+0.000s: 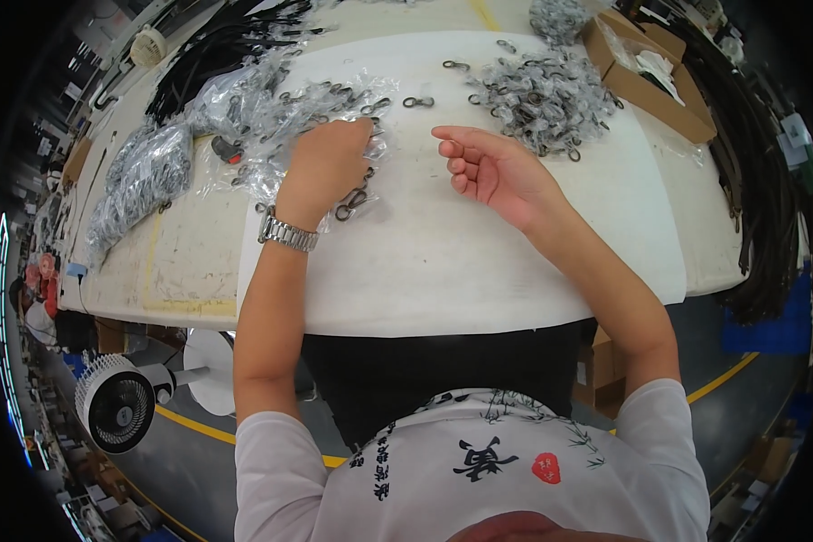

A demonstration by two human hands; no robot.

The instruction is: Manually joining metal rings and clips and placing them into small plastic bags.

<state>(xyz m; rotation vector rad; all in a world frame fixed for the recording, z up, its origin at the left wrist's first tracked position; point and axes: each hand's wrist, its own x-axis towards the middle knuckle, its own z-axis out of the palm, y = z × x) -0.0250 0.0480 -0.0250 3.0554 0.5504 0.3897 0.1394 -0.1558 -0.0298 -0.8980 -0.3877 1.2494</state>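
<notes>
Our left hand presses clear crinkled plastic bags of dark metal hooks; right hand half-open, empty. Hooks may scatter off the bench.

Single view, head camera. You look down from your own head onto the tabletop, the lens pointing steeply downward and slightly forward. Your chest fills the lower edge and your forearms rise from it toward the picture's middle, so the near rim of the tabletop sits close below you while its far side curves away toward the top. The wide fisheye bends straight edges near the rim and takes in the floor on both sides, with a standing fan at lower left. No second view is supplied, so nothing is shared.
</notes>
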